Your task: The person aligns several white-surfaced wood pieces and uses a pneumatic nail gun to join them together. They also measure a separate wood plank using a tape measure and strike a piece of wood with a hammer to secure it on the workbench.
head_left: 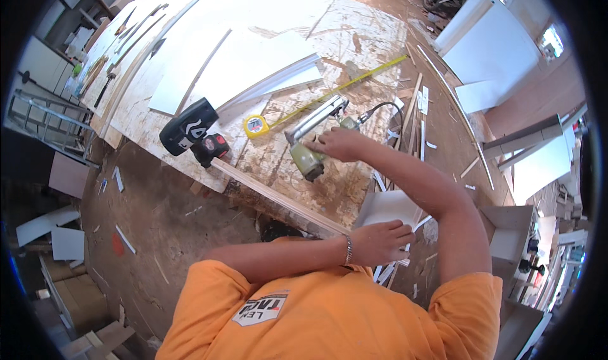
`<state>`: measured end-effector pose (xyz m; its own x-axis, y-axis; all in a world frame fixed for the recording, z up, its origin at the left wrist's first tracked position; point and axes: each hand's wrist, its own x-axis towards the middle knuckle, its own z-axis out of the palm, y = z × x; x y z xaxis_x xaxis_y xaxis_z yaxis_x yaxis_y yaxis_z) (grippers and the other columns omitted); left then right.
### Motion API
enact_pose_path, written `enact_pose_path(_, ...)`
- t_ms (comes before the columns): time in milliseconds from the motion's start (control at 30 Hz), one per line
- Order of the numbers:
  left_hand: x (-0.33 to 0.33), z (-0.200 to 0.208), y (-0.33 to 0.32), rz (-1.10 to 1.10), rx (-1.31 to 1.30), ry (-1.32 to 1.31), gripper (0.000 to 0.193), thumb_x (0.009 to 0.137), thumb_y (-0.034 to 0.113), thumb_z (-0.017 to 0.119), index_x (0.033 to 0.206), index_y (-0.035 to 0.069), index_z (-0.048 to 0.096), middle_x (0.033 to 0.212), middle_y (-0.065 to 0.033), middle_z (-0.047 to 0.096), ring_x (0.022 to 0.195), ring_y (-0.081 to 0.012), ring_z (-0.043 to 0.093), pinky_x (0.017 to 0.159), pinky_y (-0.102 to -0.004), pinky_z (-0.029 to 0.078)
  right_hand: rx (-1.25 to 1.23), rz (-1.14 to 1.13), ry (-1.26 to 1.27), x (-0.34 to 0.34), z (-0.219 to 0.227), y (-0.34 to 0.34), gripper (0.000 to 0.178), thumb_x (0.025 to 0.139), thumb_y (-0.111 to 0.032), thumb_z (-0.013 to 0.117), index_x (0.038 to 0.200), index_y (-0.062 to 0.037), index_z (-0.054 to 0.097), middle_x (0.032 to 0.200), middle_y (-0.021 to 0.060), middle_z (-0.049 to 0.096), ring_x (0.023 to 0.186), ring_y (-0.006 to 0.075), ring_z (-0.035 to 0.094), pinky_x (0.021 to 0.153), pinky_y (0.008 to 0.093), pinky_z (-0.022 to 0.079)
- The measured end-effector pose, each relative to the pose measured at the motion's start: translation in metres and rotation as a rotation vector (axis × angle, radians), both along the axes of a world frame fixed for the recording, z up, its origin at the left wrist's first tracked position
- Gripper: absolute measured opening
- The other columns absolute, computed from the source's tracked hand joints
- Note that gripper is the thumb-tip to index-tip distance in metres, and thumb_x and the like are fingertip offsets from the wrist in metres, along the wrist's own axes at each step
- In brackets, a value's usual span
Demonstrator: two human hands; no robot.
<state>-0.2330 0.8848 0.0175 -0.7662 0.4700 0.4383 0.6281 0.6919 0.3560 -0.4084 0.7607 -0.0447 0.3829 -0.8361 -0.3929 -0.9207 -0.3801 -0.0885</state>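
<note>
My right hand (343, 145) is closed around the body of a green nail gun (305, 160), which lies on the worn bench top with its silver magazine pointing away. A dark air hose runs from its right side. Close to my body, my left hand (380, 242) grips the near part of a white board (387, 207) at the bench's front edge; its thumb is hidden. A yellow tape measure (256, 126) sits left of the nail gun, its blade (354, 82) drawn out to the far right. Further left stands a black and red cordless drill (212, 148).
White panels (253, 69) cover much of the bench (354, 27). Hand tools (109, 81) lie along its far left side. A long wood strip (278, 196) runs along the front edge. Offcuts litter the floor, a metal ladder (50, 122) stands left, and a white cabinet piece (506, 233) is at right.
</note>
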Motion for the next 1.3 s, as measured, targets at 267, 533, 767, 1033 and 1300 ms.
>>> enact_pose_path(267, 0.01, -0.015, 0.018, 0.007, 0.009, -0.421, 0.037, 0.096, 0.015, 0.052, 0.133, 0.009, 0.054, 0.097, -0.0142, 0.066, 0.088, -0.0291, 0.069, 0.074, -0.0427, 0.056, -0.014, -0.05, -0.15, 0.007, -0.084, 0.009, 0.069, 0.093, -0.007, 0.059, 0.155, -0.0291, 0.041, 0.131, 0.014, 0.065, 0.12, 0.0356, 0.063, 0.102, 0.0468, 0.051)
enact_pose_path(533, 0.003, 0.018, 0.027, -0.023, -0.017, -0.661, 0.033, 0.094, 0.012, 0.056, 0.126, 0.007, 0.051, 0.089, -0.0181, 0.07, 0.082, -0.0354, 0.073, 0.068, -0.0457, 0.058, -0.111, -0.694, -0.396, -0.041, 0.127, 0.111, 0.051, 0.099, -0.033, 0.06, 0.143, -0.0088, 0.055, 0.12, 0.02, 0.07, 0.115, 0.0369, 0.066, 0.1, 0.049, 0.05)
enact_pose_path(767, 0.001, 0.019, 0.037, 0.059, -0.212, -0.634, 0.029, 0.093, 0.011, 0.056, 0.122, 0.009, 0.052, 0.084, -0.014, 0.068, 0.08, -0.032, 0.072, 0.063, -0.0438, 0.057, -0.657, -1.591, -0.856, -0.012, 0.126, 0.354, 0.043, 0.098, -0.024, 0.066, 0.138, -0.0085, 0.062, 0.108, 0.0097, 0.072, 0.099, 0.0167, 0.067, 0.091, 0.034, 0.052)
enact_pose_path(1033, 0.01, 0.027, 0.054, 0.102, -0.431, -0.628, 0.025, 0.092, 0.012, 0.059, 0.116, 0.009, 0.055, 0.083, -0.0118, 0.066, 0.078, -0.0305, 0.072, 0.059, -0.041, 0.056, -0.33, -1.98, -1.037, 0.141, -0.05, 0.435, 0.04, 0.094, -0.023, 0.068, 0.131, -0.0065, 0.063, 0.107, 0.0185, 0.073, 0.097, 0.0334, 0.071, 0.087, 0.0415, 0.054)
enact_pose_path(1300, 0.015, 0.026, 0.067, 0.193, -0.412, -0.59, 0.048, 0.082, 0.021, 0.078, 0.125, 0.014, 0.06, 0.071, -0.0102, 0.065, 0.064, -0.0307, 0.067, 0.055, -0.0414, 0.052, -0.193, -1.808, -1.083, 0.155, -0.104, 0.406, 0.052, 0.093, -0.014, 0.066, 0.144, -0.0099, 0.054, 0.124, 0.0187, 0.067, 0.112, 0.0374, 0.065, 0.098, 0.0461, 0.052)
